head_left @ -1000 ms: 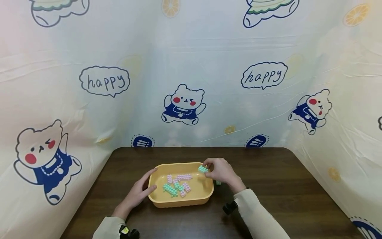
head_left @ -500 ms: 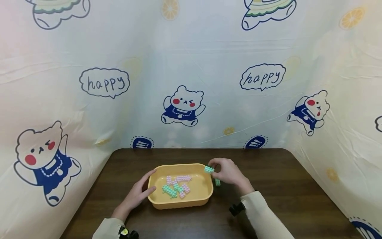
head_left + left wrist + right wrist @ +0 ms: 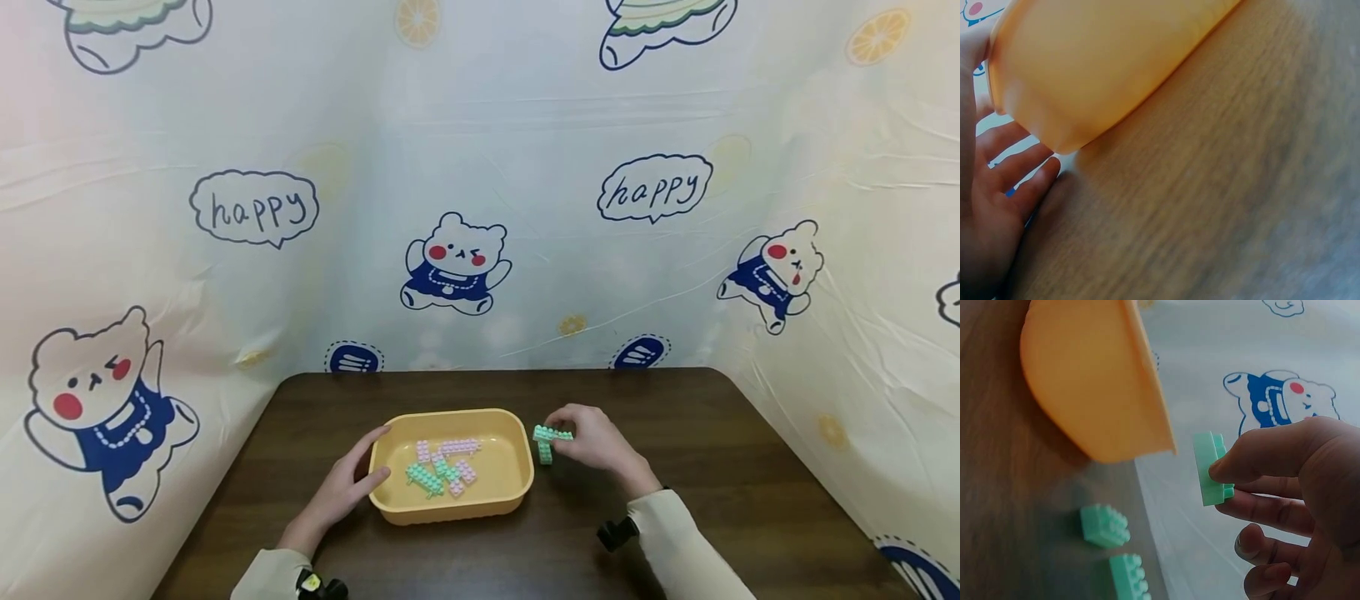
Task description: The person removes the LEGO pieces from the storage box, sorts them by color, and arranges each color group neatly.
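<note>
Hovering past the tray's right edge [image 3: 528,473], table [image 3: 720,467] stretching rightward, my right hand [image 3: 596,437] pinches a brick [image 3: 1204,459] to its left; my left hand [image 3: 341,487], unclenched, touches the tray.

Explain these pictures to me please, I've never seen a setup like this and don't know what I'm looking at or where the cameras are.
There is no machine arm here, just a person's two bare hands. The wide picture is from a camera on the head, looking forward and down; the two closer ones are from cameras on the wrists, each watching its own hand.

On the dark brown wood-grain table is a yellow rounded rectangular tray with pink studded bricks and mint-green studded bricks inside. The left hand rests against one end of the tray. The right hand pinches a mint-green rectangular brick, and two more green bricks lie beside the tray. A pale cartoon-printed sheet hangs behind.
</note>
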Demonstrator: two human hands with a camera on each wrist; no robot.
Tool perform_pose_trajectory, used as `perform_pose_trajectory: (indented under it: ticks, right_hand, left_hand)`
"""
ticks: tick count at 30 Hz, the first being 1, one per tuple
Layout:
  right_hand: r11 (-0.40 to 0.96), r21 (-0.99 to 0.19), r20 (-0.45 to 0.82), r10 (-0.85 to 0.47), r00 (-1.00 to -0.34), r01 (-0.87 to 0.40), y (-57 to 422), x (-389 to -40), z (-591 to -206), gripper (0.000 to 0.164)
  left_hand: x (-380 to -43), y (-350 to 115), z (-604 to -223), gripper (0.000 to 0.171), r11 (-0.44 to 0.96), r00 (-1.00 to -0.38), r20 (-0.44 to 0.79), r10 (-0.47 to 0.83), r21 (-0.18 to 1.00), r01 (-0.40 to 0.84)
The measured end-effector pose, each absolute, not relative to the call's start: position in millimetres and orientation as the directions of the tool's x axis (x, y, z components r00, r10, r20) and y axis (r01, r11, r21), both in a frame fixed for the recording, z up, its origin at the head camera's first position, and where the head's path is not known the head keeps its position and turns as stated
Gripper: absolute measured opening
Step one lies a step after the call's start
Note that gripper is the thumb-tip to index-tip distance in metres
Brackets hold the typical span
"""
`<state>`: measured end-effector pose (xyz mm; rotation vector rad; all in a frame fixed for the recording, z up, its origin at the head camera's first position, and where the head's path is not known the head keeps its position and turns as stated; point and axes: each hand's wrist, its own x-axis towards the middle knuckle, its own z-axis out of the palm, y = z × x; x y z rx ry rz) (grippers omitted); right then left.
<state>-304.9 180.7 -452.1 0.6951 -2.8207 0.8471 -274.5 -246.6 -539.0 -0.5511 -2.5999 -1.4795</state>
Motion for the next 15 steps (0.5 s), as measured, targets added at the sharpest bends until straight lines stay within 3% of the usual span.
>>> perform_pose_trajectory:
  ticks: [15]
  right_hand:
    - [0.787,-0.472,0.191,-0.348,-0.918,-0.397,213,-299,-479,0.020]
  left_hand:
    - [-274,-247,-538,0.061,0.461,-0.920,0.281,0.275,0.801,0.382]
